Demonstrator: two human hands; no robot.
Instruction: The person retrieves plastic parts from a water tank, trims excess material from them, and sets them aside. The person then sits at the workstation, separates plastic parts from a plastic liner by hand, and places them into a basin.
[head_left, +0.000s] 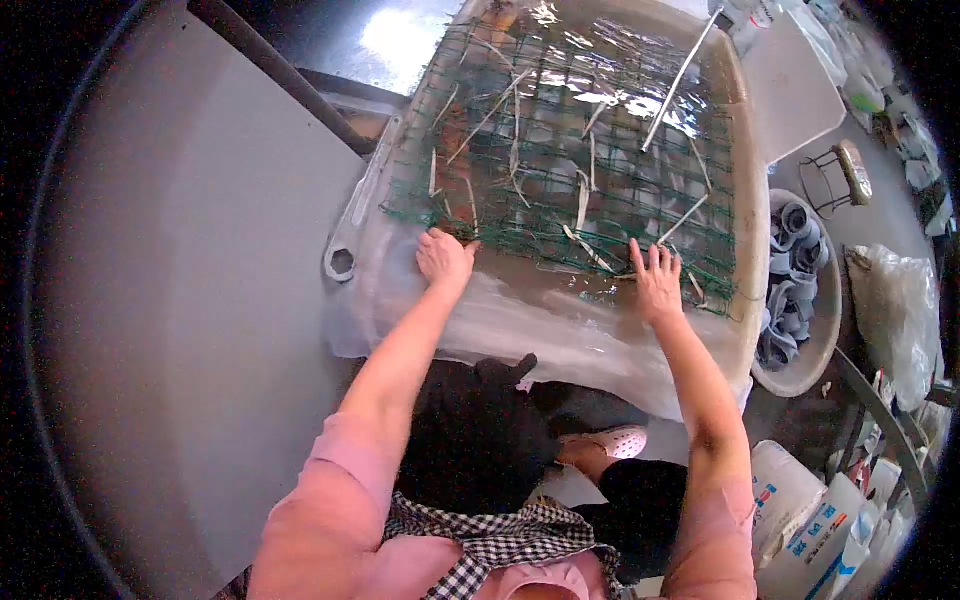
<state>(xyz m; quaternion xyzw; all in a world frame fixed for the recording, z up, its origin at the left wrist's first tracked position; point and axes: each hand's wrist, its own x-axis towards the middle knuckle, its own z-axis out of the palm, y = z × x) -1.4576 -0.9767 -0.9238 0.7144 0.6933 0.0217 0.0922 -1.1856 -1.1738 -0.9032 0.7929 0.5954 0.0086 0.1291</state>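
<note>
A sheet of green wire mesh [550, 150] with pale strips tied to it lies over the water in a large plastic-lined tub [752, 170]. My left hand [447, 262] is at the mesh's near left corner, its fingers curled over the edge and the thumb pointing right. My right hand [658, 285] rests at the near edge further right, with its fingers stretched out and spread on the mesh. Clear plastic sheeting [520, 320] drapes over the tub's near side. A thin metal rod [682, 80] slants across the far right of the mesh.
A large wrench [352, 225] lies along the tub's left side, beside a wide grey panel [200, 300]. To the right stand a round basin [826, 320] of grey curled pieces, a plastic bag [895, 320], a small stool [852, 172] and white printed sacks [825, 525].
</note>
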